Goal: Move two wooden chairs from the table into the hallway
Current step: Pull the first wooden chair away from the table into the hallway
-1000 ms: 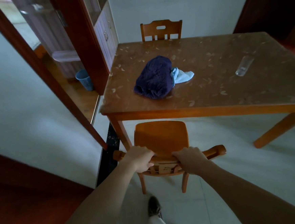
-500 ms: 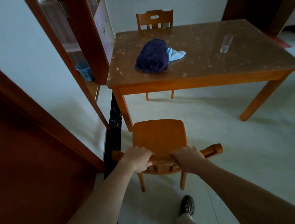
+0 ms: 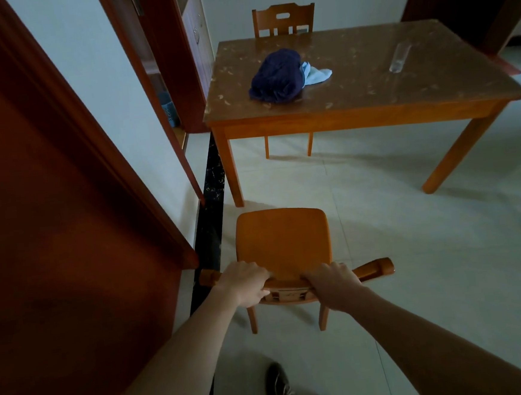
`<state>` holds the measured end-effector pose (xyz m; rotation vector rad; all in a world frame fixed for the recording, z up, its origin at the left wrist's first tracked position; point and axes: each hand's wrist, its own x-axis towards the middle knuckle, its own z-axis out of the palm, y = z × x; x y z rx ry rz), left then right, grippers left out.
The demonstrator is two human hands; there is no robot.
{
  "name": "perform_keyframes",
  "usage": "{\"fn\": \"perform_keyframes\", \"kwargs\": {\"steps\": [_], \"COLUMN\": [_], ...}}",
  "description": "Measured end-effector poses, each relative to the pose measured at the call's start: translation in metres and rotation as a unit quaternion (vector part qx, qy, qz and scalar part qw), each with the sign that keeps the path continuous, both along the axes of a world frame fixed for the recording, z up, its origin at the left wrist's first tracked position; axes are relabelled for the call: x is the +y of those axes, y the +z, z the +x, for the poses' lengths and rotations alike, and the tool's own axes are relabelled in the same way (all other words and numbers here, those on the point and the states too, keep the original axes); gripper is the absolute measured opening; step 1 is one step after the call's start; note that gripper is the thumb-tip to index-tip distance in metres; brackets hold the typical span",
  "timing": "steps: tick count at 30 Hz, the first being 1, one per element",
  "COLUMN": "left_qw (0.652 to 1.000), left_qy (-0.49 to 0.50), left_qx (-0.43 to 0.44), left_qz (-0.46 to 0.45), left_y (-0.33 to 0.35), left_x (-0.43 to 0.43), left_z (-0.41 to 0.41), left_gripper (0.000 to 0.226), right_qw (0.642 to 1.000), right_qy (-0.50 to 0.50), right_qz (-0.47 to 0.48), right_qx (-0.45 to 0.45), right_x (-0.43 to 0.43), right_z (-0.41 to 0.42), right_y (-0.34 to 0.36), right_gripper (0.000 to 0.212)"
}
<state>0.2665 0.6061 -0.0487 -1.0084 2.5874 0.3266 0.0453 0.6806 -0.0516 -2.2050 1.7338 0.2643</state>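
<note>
A small wooden chair (image 3: 283,242) stands on the pale tiled floor in front of me, well clear of the table's near edge. My left hand (image 3: 244,281) grips the left part of its curved top rail and my right hand (image 3: 333,283) grips the right part. Both arms are stretched out. A second wooden chair (image 3: 284,19) stands at the far side of the wooden table (image 3: 369,95), its backrest showing above the tabletop and two legs below it.
A red-brown door and frame (image 3: 66,197) fill the left, next to a dark threshold strip (image 3: 209,220). On the table lie a dark blue cloth (image 3: 276,76), a light blue cloth (image 3: 316,74) and a clear glass (image 3: 399,57). My shoe (image 3: 278,383) is below the chair.
The chair has come out from under the table and away from it, toward the doorway, with both hands still on its top rail. I have stepped back; the door frame fills more of the left.
</note>
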Motion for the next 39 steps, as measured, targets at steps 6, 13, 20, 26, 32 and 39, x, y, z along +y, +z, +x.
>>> {"fn": "perform_keyframes", "kwargs": {"steps": [6, 13, 20, 26, 32, 39], "left_qw": [1.000, 1.000, 1.000, 1.000, 1.000, 0.997], "left_qy": [0.004, -0.003, -0.012, -0.019, -0.023, 0.012], "left_qx": [0.008, -0.003, -0.006, 0.002, -0.001, -0.002], "left_qz": [0.009, 0.020, 0.007, 0.016, 0.009, 0.080], "left_y": [-0.007, -0.013, -0.012, -0.016, -0.017, -0.014], "left_x": [0.051, 0.083, 0.099, 0.116, 0.129, 0.140], "left_z": [0.008, 0.028, 0.038, 0.040, 0.046, 0.051], "left_gripper": [0.034, 0.037, 0.042, 0.039, 0.042, 0.054], "right_qw": [1.000, 1.000, 0.999, 0.999, 0.999, 0.997], "right_qy": [0.002, -0.023, -0.029, -0.032, -0.035, -0.035], "right_qz": [0.006, 0.015, 0.009, 0.012, 0.016, 0.057], "right_qx": [0.016, 0.009, 0.016, 0.003, -0.008, -0.024], "right_x": [0.050, 0.089, 0.104, 0.121, 0.136, 0.147], "right_z": [0.004, 0.027, 0.039, 0.038, 0.043, 0.048], "right_y": [0.001, -0.012, -0.021, -0.026, -0.027, -0.020], "right_gripper": [0.026, 0.023, 0.024, 0.019, 0.018, 0.030]}}
